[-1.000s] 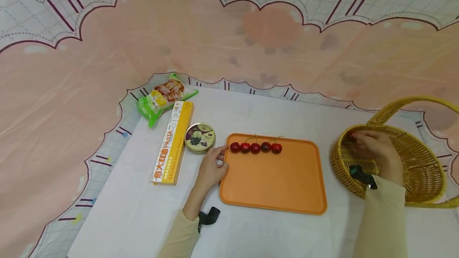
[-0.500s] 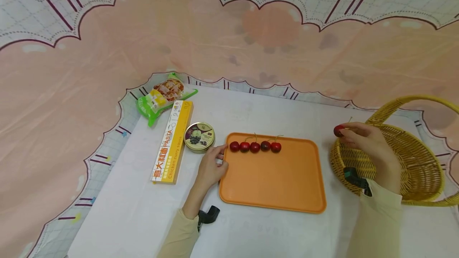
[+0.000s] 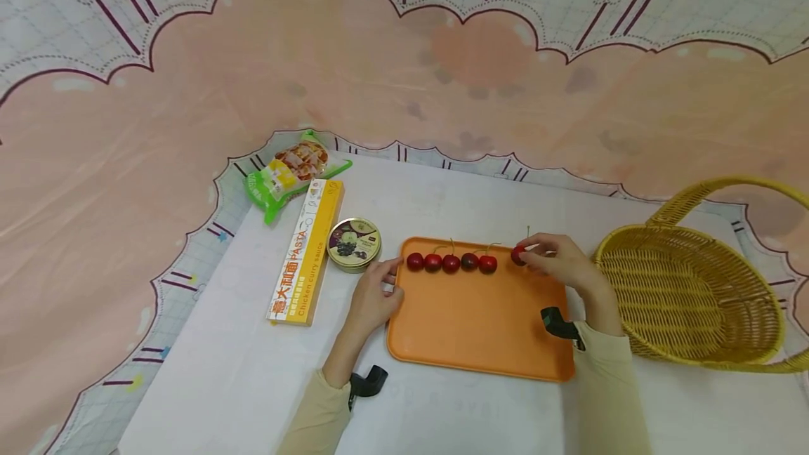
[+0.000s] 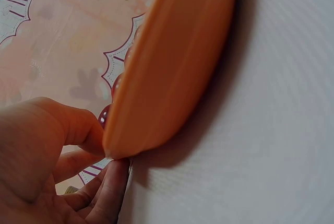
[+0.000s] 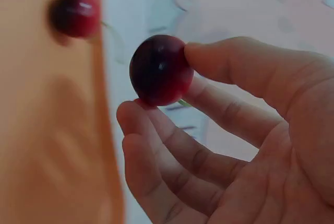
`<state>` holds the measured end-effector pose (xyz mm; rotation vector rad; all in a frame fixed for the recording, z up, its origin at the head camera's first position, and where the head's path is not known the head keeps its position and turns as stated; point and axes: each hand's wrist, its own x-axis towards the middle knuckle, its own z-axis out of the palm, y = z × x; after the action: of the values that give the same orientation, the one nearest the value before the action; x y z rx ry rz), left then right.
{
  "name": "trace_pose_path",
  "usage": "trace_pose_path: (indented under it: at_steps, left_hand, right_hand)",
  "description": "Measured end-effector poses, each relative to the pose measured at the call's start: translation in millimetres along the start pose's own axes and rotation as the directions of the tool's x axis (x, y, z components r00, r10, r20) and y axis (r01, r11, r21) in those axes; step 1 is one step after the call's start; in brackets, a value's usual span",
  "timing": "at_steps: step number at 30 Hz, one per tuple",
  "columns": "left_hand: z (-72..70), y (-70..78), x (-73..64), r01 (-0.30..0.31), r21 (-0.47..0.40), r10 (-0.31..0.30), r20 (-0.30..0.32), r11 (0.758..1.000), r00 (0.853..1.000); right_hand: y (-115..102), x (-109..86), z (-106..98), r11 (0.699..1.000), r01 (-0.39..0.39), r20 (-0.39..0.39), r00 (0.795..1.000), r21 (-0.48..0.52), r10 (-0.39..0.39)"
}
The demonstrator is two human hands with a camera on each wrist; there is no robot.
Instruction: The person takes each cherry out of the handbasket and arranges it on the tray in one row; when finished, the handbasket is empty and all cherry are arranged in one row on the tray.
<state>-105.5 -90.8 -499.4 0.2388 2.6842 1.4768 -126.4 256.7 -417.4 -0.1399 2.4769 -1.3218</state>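
In the head view my right hand [image 3: 559, 262] is over the right part of an orange tray [image 3: 474, 321]. It pinches a dark red cherry [image 5: 160, 70] between thumb and fingertips, the stem showing behind. Along the tray's far edge lies a row of several cherries [image 3: 451, 263], some with stems up. My left hand [image 3: 373, 300] holds the tray's left rim, thumb on the rim and fingers against the outer wall, as the left wrist view shows. The held cherry appears at the right end of the row, close to the back rim.
A yellow wicker basket [image 3: 689, 353] with a tall handle stands right of the tray. Left of the tray are a round tin [image 3: 354, 244], a yellow pasta box [image 3: 310, 251] and a green food bag [image 3: 278, 188]. A patterned cloth [image 3: 354, 83] hangs behind the white table.
My right hand has lifted the cherry out of the basket and carried it left over the tray. My left hand stays at the tray's left rim.
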Motion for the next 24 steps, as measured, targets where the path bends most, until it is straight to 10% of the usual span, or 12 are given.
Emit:
trace_pose_path:
  at_steps: [24]
  left_hand:
    - [0.5, 0.9, -0.9, -0.020, 0.021, 0.021, -0.007, 1.000, 1.000]
  right_hand:
    - [8, 15.6, 38, 0.987, -0.035, -0.032, 0.999, -0.159, 0.030]
